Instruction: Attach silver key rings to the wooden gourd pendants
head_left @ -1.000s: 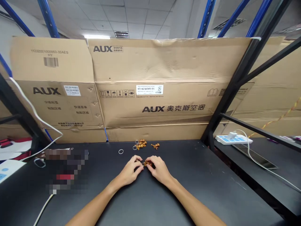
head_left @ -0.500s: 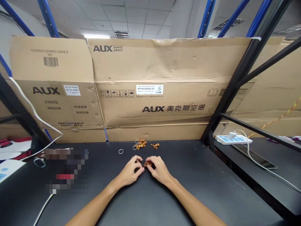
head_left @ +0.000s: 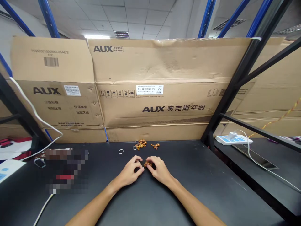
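Note:
Above the black tabletop, my right hand (head_left: 160, 170) is closed with thumb and fingers round a small brown beaded charm (head_left: 147, 164) with orange cord. My left hand (head_left: 131, 171) meets it from the left, thumb and forefinger curled close together at the charm's edge. A tiny pale bit shows at those fingertips, too small to name. Beyond the hands lie a loose metal ring (head_left: 120, 151), a cluster of beaded charms (head_left: 141, 144) with rings beside it, and a single beaded charm (head_left: 155, 146) to the right.
Large cardboard sheets (head_left: 150, 69) stand along the table's back edge. A black rack post (head_left: 221, 103) rises at the right, with a white power strip (head_left: 232, 139) and cable past it. At the left are a blurred-out patch (head_left: 68, 171) and a white cable (head_left: 43, 208).
Both hands stay in nearly the same place. The charm between the fingertips has shifted very slightly; the items behind lie as before.

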### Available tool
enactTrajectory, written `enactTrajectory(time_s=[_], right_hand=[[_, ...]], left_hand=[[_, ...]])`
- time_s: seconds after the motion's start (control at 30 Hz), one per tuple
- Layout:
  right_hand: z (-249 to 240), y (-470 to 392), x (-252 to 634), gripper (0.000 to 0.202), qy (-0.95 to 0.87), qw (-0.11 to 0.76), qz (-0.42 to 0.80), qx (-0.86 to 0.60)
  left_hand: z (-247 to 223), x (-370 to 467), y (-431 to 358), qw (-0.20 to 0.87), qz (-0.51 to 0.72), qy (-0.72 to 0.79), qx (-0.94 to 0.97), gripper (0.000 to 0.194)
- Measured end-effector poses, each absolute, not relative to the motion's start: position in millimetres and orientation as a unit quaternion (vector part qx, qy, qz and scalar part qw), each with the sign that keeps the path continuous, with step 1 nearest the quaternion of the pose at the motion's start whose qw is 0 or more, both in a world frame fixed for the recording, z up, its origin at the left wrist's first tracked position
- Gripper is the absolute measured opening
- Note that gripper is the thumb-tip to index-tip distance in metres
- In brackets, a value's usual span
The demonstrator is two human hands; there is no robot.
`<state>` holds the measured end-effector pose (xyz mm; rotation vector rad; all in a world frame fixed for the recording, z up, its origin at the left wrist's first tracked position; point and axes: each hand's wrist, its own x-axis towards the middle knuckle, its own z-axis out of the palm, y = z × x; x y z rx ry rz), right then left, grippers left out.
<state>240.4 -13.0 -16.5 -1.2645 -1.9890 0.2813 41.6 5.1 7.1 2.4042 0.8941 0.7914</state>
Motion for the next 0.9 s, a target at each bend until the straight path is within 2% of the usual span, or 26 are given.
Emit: enactTrajectory(time_s=[0.13, 0.27, 0.4, 0.47, 0.67, 0.9], right_hand=[[-18.2, -11.5, 240.4, 0.014, -0.788, 0.373, 0.095, -0.48], [-14.6, -9.1, 244.5, 0.012, -0.78, 0.366, 0.022, -0.507], [-9.6, -12.2, 246.4, 0.01, -0.811, 0.324, 0.012, -0.487], [-8.8, -14.2, 245.0, 0.012, -0.835, 0.293, 0.023, -0.465], [-12.4, -10.5, 246.6, 0.049, -0.824, 0.221, 0.053, -0.519], [-12.4, -7.5, 252.0, 0.057, -0.811, 0.21, 0.09, -0.539]], left_hand=[[2.4, 41.6, 6.2, 0.178, 0.288, 0.344, 0.876, 0.021], [0.6, 42.0, 8.3, 0.074, 0.284, 0.372, 0.881, 0.008], [4.1, 42.2, 6.7, 0.003, 0.24, 0.372, 0.897, 0.014], [4.1, 40.9, 6.7, 0.0, 0.222, 0.366, 0.904, 0.018], [-10.0, 29.7, 18.6, 0.021, 0.229, 0.398, 0.888, 0.044], [-16.3, 25.6, 24.1, 0.027, 0.216, 0.4, 0.89, 0.048]])
